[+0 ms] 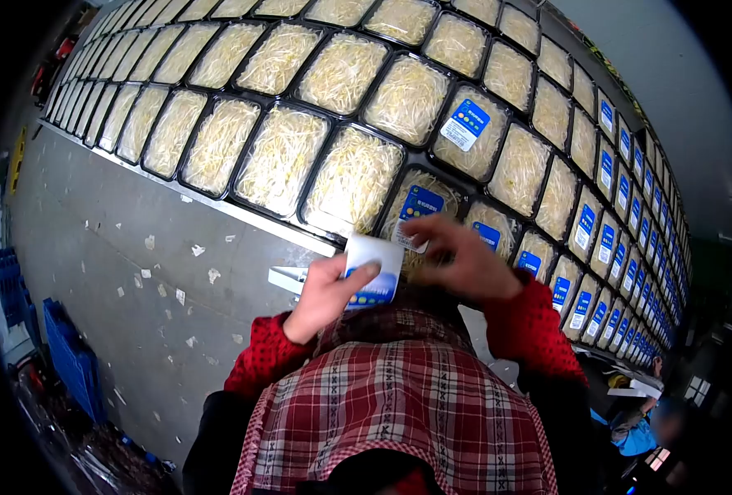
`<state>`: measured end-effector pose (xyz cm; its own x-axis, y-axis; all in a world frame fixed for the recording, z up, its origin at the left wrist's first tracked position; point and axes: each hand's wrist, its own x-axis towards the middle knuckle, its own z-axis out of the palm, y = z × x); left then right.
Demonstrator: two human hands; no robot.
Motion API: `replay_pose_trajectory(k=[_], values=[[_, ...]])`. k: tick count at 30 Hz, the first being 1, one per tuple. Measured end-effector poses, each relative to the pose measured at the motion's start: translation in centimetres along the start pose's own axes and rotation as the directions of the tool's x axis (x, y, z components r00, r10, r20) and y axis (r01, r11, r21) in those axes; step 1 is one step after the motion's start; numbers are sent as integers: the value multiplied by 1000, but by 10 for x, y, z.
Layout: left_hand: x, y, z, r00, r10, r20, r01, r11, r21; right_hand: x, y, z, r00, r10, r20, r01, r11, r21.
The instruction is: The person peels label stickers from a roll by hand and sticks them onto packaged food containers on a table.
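My left hand (323,295) is closed on a roll of white and blue labels (374,249), thumb pressed across its front, just off the table's near edge. My right hand (465,262) hovers to the right of the labels, fingers apart and slightly blurred, with nothing visible in them. Beneath its fingertips lies a black tray of bean sprouts (426,200) bearing a blue and white label, partly covered by the hand. Another labelled tray (467,129) sits one row farther back. To the left, an unlabelled sprout tray (354,177) lies at the near edge.
Rows of sprout trays (344,73) cover the long table, many on the right carrying blue labels. Scraps of paper (213,275) litter the grey floor (151,305). Blue crates (73,363) stand at lower left. Another person in blue (634,437) is at lower right.
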<state>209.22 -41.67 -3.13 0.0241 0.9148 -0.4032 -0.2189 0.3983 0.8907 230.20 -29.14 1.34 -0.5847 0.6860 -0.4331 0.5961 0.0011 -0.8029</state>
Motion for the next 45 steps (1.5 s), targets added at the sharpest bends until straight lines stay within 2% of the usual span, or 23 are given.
replay_pose_trajectory(k=[2, 5, 6, 7, 9, 11, 13, 15, 19, 20, 22, 25, 26, 28, 30, 33, 34, 35, 37, 39, 41, 43, 45], values=[[19, 7, 4, 999, 33, 7, -32, 995, -95, -15, -8, 17, 942, -332, -42, 334, 937, 101], [30, 8, 13, 989, -70, 127, 83, 992, -98, -18, 6, 11, 979, -183, -90, 196, 968, 158], [32, 9, 21, 975, 212, 62, -217, 972, 89, -16, 13, 9, 976, -175, -133, 202, 952, 231], [35, 10, 27, 873, 484, 59, -480, 831, 281, -19, 17, 5, 974, -175, -147, 207, 949, 237], [40, 13, 38, 892, 447, 61, -446, 853, 272, -27, 16, -8, 995, -47, -88, 70, 960, 272], [51, 20, 50, 796, 587, 149, -591, 699, 402, -32, 23, -15, 978, -152, -143, 180, 961, 209], [61, 25, 59, 813, 547, 202, -578, 709, 405, -36, 33, -27, 878, -446, -173, 424, 893, -150], [60, 32, 69, 891, 380, 247, -453, 765, 457, -40, 37, -37, 854, -476, -210, 450, 878, -161], [78, 37, 106, 731, 644, 226, -680, 657, 326, -47, 49, -55, 855, -435, -283, 443, 896, -36], [79, 31, 107, 729, 644, 232, -682, 654, 328, -49, 54, -56, 834, -466, -297, 436, 885, -165], [72, 14, 104, 985, 141, 102, -159, 967, 199, -49, 61, -57, 756, -557, -344, 425, 817, -389], [67, 2, 127, 998, 62, 21, -65, 982, 176, -35, 79, -86, 766, -565, -306, 490, 822, -290], [65, -5, 127, 993, 73, 88, -93, 964, 249, -26, 68, -117, 717, -568, -404, 489, 823, -289], [61, -9, 129, 991, 58, 123, -91, 953, 288, -5, 59, -179, 768, -294, -569, 346, 938, -19], [61, -11, 127, 993, 23, 116, -57, 952, 301, 24, 78, -223, 826, -274, -492, 240, 962, -132], [67, 0, 128, 991, 73, 116, -102, 956, 275, 62, 145, -208, 875, -180, -449, 5, 932, -363], [71, 7, 130, 969, 203, 140, -238, 917, 319, 69, 161, -200, 888, -127, -443, -68, 915, -398], [74, 13, 131, 931, 325, 169, -365, 858, 360, 69, 162, -195, 890, -131, -436, -61, 915, -399], [78, 14, 125, 939, 282, 194, -337, 863, 377, 66, 159, -181, 804, -207, -557, -191, 798, -572], [84, 23, 129, 939, 291, 183, -339, 875, 345, 44, 118, -184, 826, -110, -553, -283, 767, -576], [91, 21, 128, 931, 306, 200, -361, 857, 367, 24, 112, -178, 931, -4, -364, -102, 957, -271], [96, 21, 130, 937, 255, 239, -331, 866, 374, 0, 109, -145, 986, -164, -45, 169, 938, 301], [100, 25, 138, 877, 403, 262, -481, 739, 472, -18, 106, -123, 974, -163, -157, 196, 954, 229]])
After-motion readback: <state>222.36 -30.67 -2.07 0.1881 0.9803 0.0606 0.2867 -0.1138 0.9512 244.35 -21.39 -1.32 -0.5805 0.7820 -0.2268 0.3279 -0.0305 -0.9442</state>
